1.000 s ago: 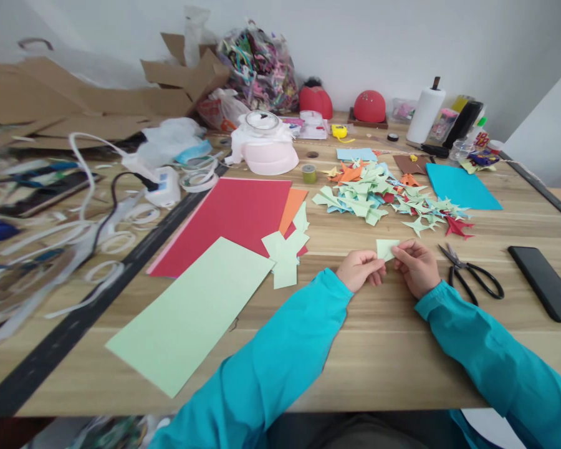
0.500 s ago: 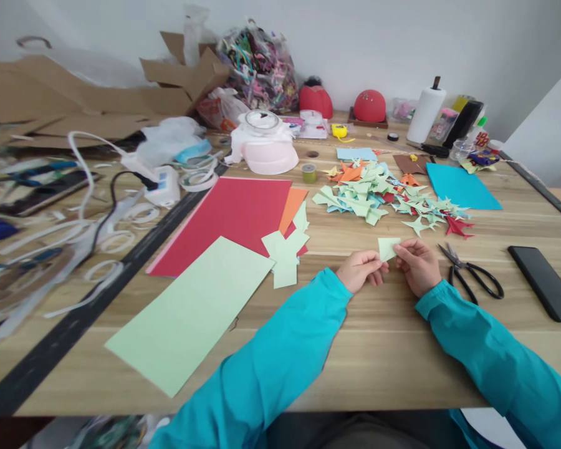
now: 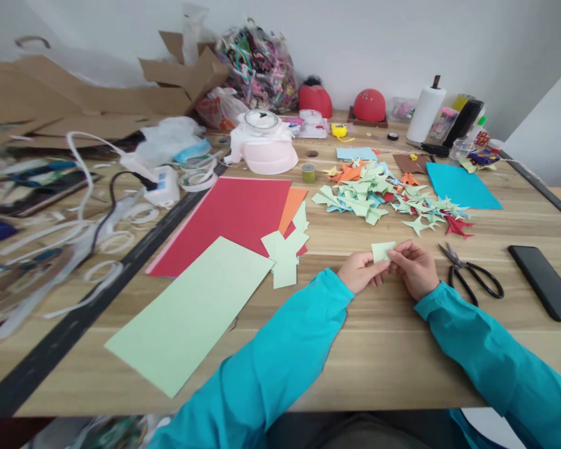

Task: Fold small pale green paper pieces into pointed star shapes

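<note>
A small folded piece of pale green paper [image 3: 382, 251] is held just above the table between my two hands. My left hand [image 3: 359, 272] pinches its lower left part, thumb on top. My right hand [image 3: 416, 268] grips the right edge between thumb and forefinger. Behind the hands lies a heap of folded paper cranes [image 3: 362, 192], mostly pale green with some orange, blue and red. Black-handled scissors [image 3: 470, 269] rest to the right of my right hand. Several pale green paper squares [image 3: 285, 259] are spread to the left of my left hand.
A large pale green sheet [image 3: 189, 315] overlaps a red sheet [image 3: 234, 209] on the left. A phone [image 3: 546, 280] lies far right, a blue sheet [image 3: 462, 186] behind it. Cables and white strips clutter the left side beside a white power adapter [image 3: 164, 187].
The small green paper has shifted slightly left and turned to lie more level. My right hand has moved a little left, so the hands are closer together.
</note>
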The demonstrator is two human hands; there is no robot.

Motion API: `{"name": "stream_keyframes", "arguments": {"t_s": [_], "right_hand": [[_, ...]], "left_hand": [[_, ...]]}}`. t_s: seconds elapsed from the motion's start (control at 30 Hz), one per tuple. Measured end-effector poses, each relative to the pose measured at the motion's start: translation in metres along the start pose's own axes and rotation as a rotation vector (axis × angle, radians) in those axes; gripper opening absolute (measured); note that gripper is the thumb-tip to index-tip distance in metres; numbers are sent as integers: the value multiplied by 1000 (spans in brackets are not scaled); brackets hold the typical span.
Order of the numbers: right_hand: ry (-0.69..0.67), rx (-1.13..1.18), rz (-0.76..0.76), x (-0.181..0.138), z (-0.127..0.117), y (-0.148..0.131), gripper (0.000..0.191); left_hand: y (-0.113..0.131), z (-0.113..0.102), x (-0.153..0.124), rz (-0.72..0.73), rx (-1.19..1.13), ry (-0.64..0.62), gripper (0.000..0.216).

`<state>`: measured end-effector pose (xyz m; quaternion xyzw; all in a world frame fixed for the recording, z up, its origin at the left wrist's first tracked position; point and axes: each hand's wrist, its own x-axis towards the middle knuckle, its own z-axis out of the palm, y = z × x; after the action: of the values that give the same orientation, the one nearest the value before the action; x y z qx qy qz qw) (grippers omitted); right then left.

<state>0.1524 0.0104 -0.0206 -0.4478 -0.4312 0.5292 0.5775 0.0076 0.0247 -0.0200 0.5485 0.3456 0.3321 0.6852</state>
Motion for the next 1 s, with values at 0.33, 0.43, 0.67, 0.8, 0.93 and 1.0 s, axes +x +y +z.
{"name": "stream_keyframes", "arguments": {"t_s": [0.33,0.43,0.67,0.8,0.93,1.0], "right_hand": [[-25,203,92,-1,6,-9,22],[-53,162,103,0,5,-6,25],[-212,-83,144,0,1,-3,34],[-206,-181,176,-1,1,-7,40],[-224,-300,182,-3,0,-11,52],[-274,-310,166,-4,0,-12,52]], "left_hand": [[3,-1,2,-53,-101,74,29],[5,0,1,-52,-111,85,29],[2,-1,1,-19,-98,51,31],[-1,-1,1,-14,-79,36,30],[1,-2,-1,-18,-49,-3,30],[2,-2,-2,-25,-43,-31,31]]}}
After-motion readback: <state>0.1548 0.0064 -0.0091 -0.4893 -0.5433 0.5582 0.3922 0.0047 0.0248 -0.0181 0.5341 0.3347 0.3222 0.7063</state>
